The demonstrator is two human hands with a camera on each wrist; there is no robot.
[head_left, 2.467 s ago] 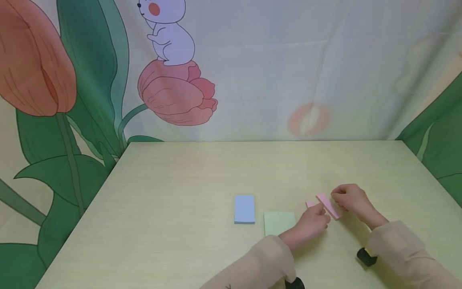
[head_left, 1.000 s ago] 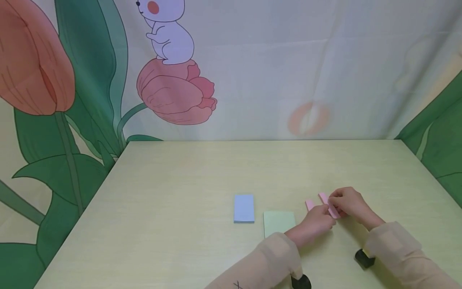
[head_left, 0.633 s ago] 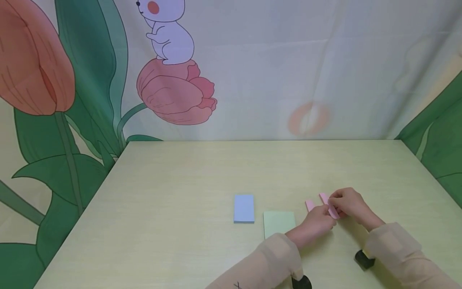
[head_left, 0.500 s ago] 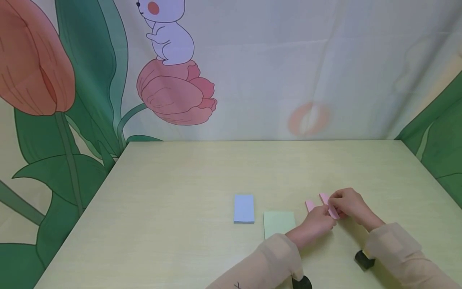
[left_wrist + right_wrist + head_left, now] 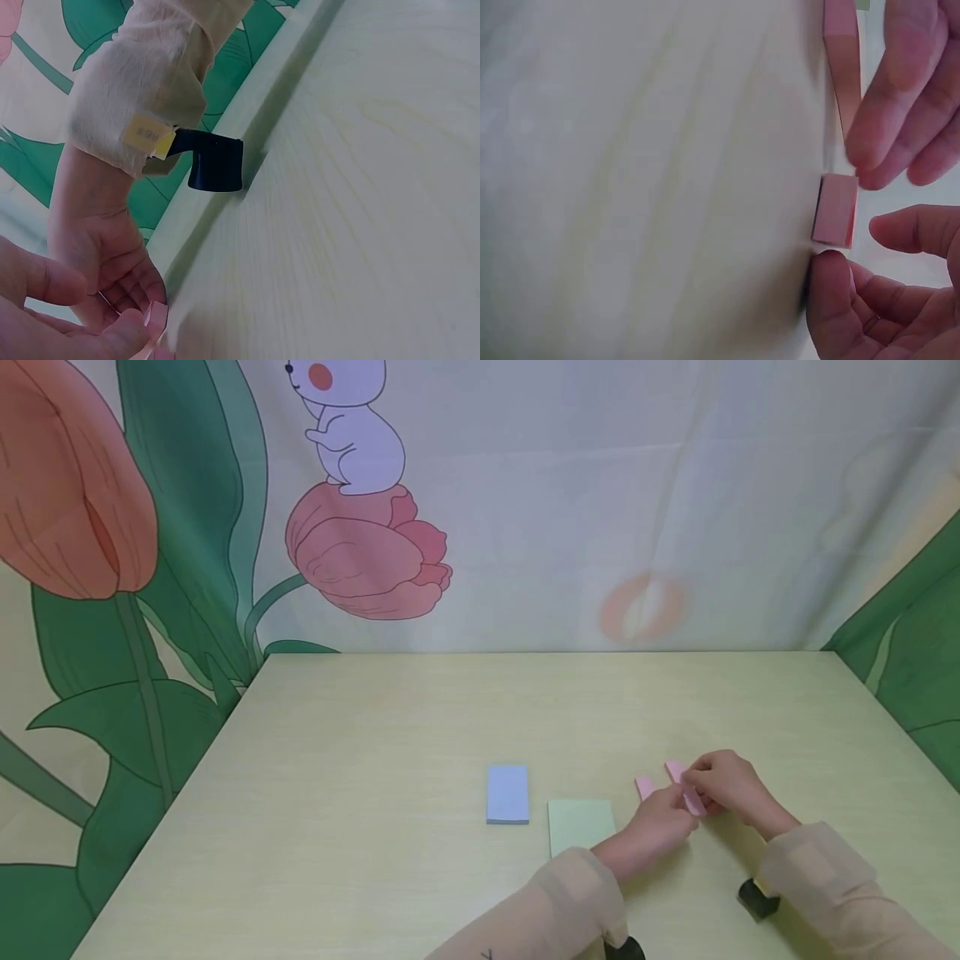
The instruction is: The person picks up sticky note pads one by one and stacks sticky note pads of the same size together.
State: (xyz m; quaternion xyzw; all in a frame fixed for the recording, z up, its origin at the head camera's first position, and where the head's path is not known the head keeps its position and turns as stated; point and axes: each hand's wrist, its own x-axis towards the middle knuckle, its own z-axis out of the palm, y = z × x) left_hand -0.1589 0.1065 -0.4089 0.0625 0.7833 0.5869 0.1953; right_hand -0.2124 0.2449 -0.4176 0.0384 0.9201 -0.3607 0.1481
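A narrow pink pad of paper, like sticky notes (image 5: 684,787), lies tilted on the table between both hands. My left hand (image 5: 655,829) has its fingertips at the pad's left side. From the far right, my right hand (image 5: 729,782) brings its curled thumb and finger to the pad's other side. In the right wrist view, the end of the pink pad (image 5: 835,210) shows close to the fingertips of both hands. A second pink pad (image 5: 642,787) lies just left, partly hidden behind my left hand.
A blue pad (image 5: 507,794) lies left of centre on the pale table (image 5: 337,777). Beside it is a square green pad (image 5: 580,825), its lower part covered by my left arm. A printed curtain (image 5: 525,510) hangs behind the table's far edge.
My left hand has shifted slightly right, and my right hand has closed in on the pink pad. The pad has turned a little steeper. Over the last second both hands stay nearly still.
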